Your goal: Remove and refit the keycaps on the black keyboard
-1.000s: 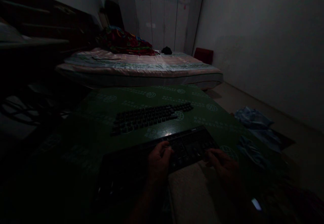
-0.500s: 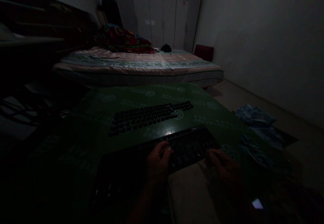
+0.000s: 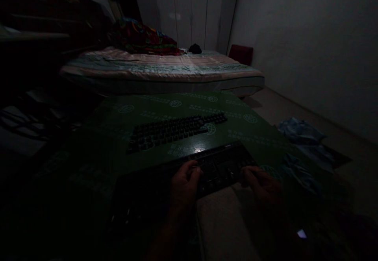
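Note:
A black keyboard (image 3: 218,156) lies slanted across the green table, most of its key positions looking bare in the dim light. Above its middle is my left hand (image 3: 186,178), closed, with thumb and forefinger pinched together. Whatever that pinch holds is too dark to make out. My right hand (image 3: 260,180) is at the keyboard's right front corner, its fingers also closed in a pinch, with the contents hidden. Behind the keyboard, loose black keycaps (image 3: 174,129) are laid out in rows like a keyboard layout.
The green tabletop (image 3: 159,109) carries white globe prints. A pale, fabric-like thing (image 3: 221,221) lies in front of the keyboard. Bluish cloths (image 3: 301,131) are at the right. Beyond the table stands a bed (image 3: 165,72) with a red patterned blanket (image 3: 144,38). The room is very dark.
The view has tipped slightly downward, so the bed and table sit higher in the picture. Both hands keep nearly the same pinched poses over the keyboard.

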`<move>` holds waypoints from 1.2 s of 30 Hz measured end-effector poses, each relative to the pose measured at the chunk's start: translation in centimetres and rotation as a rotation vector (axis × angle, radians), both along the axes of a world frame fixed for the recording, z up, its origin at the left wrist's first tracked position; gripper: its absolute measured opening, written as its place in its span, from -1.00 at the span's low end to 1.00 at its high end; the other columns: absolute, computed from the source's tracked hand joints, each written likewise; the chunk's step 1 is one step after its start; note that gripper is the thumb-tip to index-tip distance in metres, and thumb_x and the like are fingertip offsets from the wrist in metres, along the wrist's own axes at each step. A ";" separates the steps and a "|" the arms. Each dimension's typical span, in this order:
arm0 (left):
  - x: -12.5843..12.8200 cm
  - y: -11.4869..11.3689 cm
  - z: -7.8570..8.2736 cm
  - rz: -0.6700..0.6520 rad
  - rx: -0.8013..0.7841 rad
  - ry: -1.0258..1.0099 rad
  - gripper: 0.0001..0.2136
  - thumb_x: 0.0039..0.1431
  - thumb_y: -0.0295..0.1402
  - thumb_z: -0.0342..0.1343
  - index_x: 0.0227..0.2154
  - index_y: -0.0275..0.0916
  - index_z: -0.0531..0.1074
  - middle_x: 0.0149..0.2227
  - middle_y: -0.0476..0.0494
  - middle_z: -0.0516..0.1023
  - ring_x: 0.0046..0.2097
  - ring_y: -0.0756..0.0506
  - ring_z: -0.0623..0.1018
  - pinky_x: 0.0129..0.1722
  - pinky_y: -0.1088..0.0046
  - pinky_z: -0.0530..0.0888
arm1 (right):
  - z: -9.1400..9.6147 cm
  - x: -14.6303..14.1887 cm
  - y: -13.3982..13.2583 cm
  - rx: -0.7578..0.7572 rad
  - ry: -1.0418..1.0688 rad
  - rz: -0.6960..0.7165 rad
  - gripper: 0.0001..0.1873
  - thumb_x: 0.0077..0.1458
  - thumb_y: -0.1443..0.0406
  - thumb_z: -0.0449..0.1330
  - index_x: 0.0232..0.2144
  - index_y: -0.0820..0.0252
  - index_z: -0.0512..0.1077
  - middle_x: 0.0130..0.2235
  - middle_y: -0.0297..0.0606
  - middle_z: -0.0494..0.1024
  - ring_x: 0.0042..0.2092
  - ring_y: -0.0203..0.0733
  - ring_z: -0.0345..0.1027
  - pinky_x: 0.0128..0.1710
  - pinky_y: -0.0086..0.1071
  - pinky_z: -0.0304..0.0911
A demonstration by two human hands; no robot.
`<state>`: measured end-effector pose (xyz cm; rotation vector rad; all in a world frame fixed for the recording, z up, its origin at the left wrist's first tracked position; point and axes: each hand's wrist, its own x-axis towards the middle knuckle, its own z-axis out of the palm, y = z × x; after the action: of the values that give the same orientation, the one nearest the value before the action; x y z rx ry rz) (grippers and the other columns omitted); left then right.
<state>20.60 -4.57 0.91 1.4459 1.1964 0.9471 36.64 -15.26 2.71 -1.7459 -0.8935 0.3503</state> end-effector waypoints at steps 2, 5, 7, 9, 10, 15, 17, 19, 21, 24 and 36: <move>0.0 -0.1 0.1 -0.002 0.001 -0.004 -0.77 -0.02 -0.26 0.08 -0.29 -0.26 0.42 -0.47 -0.05 0.57 -0.36 -0.09 0.55 -0.32 0.43 0.45 | -0.2 0.0 0.3 0.019 0.015 -0.024 -0.66 0.00 0.06 0.12 -0.46 0.21 0.50 -0.49 -0.26 0.52 -0.44 -0.22 0.39 -0.45 -0.45 0.28; 0.0 -0.2 0.2 0.001 -0.004 0.003 -0.77 -0.01 -0.27 0.07 -0.29 -0.26 0.42 -0.46 -0.04 0.57 -0.35 -0.08 0.55 -0.30 0.43 0.44 | -0.7 0.3 0.7 0.009 0.018 0.029 -0.66 0.01 0.07 0.12 -0.43 0.21 0.51 -0.45 -0.23 0.54 -0.42 -0.19 0.40 -0.48 -0.43 0.28; 0.1 -0.1 0.3 -0.003 -0.009 0.008 -0.77 -0.02 -0.27 0.07 -0.30 -0.26 0.43 -0.46 -0.04 0.57 -0.35 -0.08 0.55 -0.31 0.44 0.44 | -1.0 0.8 1.1 0.013 -0.036 0.048 -0.67 0.01 0.08 0.12 -0.42 0.21 0.51 -0.41 -0.21 0.55 -0.39 -0.17 0.42 -0.47 -0.42 0.29; 0.0 -0.1 0.2 -0.010 -0.011 0.005 -0.77 -0.02 -0.27 0.07 -0.30 -0.26 0.42 -0.46 -0.03 0.56 -0.35 -0.08 0.55 -0.30 0.44 0.44 | -1.2 1.2 1.4 0.006 -0.113 0.055 -0.69 0.03 0.10 0.10 -0.42 0.19 0.51 -0.39 -0.20 0.56 -0.36 -0.15 0.42 -0.41 -0.39 0.30; 0.0 -0.1 0.1 -0.014 -0.014 0.004 -0.76 -0.02 -0.26 0.07 -0.29 -0.26 0.42 -0.45 -0.04 0.56 -0.34 -0.08 0.55 -0.30 0.44 0.44 | -1.3 1.3 1.5 -0.006 -0.148 0.059 -0.70 0.04 0.11 0.09 -0.41 0.19 0.51 -0.39 -0.20 0.56 -0.35 -0.15 0.42 -0.38 -0.38 0.31; -0.1 -0.1 -0.2 -0.026 -0.022 0.006 -0.75 -0.01 -0.25 0.07 -0.28 -0.26 0.42 -0.44 -0.04 0.56 -0.34 -0.08 0.55 -0.29 0.44 0.44 | -1.6 1.7 2.0 -0.091 -0.223 0.094 -0.67 0.08 0.10 0.05 -0.37 0.20 0.50 -0.42 -0.20 0.56 -0.40 -0.17 0.42 -0.42 -0.39 0.29; -0.1 -0.1 -0.3 -0.032 -0.017 0.011 -0.75 -0.01 -0.25 0.07 -0.27 -0.25 0.43 -0.44 -0.04 0.56 -0.34 -0.08 0.55 -0.30 0.44 0.44 | -1.6 1.8 2.1 -0.113 -0.236 0.109 -0.65 0.08 0.10 0.03 -0.36 0.20 0.50 -0.45 -0.22 0.55 -0.45 -0.19 0.41 -0.47 -0.41 0.26; 0.0 -0.1 -0.3 -0.034 -0.007 0.020 -0.75 0.00 -0.24 0.07 -0.27 -0.25 0.43 -0.43 -0.04 0.56 -0.33 -0.08 0.55 -0.29 0.43 0.44 | -1.3 1.7 2.4 -0.123 -0.265 0.120 -0.65 0.09 0.11 0.02 -0.36 0.20 0.49 -0.47 -0.23 0.54 -0.48 -0.21 0.40 -0.51 -0.44 0.23; 0.0 -0.1 -0.3 -0.032 -0.002 0.027 -0.75 0.00 -0.24 0.07 -0.27 -0.25 0.43 -0.43 -0.05 0.57 -0.33 -0.09 0.55 -0.29 0.42 0.45 | -0.9 1.7 2.7 -0.131 -0.302 0.125 -0.65 0.09 0.12 0.01 -0.37 0.21 0.49 -0.48 -0.23 0.54 -0.49 -0.22 0.39 -0.53 -0.46 0.20; 0.0 -0.1 -0.3 -0.027 0.003 0.026 -0.75 0.01 -0.25 0.07 -0.27 -0.25 0.44 -0.42 -0.06 0.57 -0.33 -0.10 0.56 -0.29 0.42 0.45 | -0.4 1.5 3.2 -0.173 -0.357 0.139 -0.66 0.10 0.15 -0.01 -0.41 0.22 0.48 -0.54 -0.25 0.52 -0.52 -0.25 0.38 -0.56 -0.47 0.15; 0.0 -0.2 -0.5 -0.044 0.014 0.041 -0.74 0.01 -0.25 0.07 -0.25 -0.24 0.44 -0.42 -0.05 0.57 -0.33 -0.09 0.55 -0.28 0.42 0.44 | -0.7 2.0 4.7 -0.146 -0.467 0.243 -0.65 0.12 0.17 -0.08 -0.51 0.21 0.39 -0.65 -0.34 0.36 -0.61 -0.32 0.24 -0.58 -0.50 0.06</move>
<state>20.63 -4.75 0.42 1.5032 1.1850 0.9010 38.65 -10.56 2.04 -1.8924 -1.4538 0.1674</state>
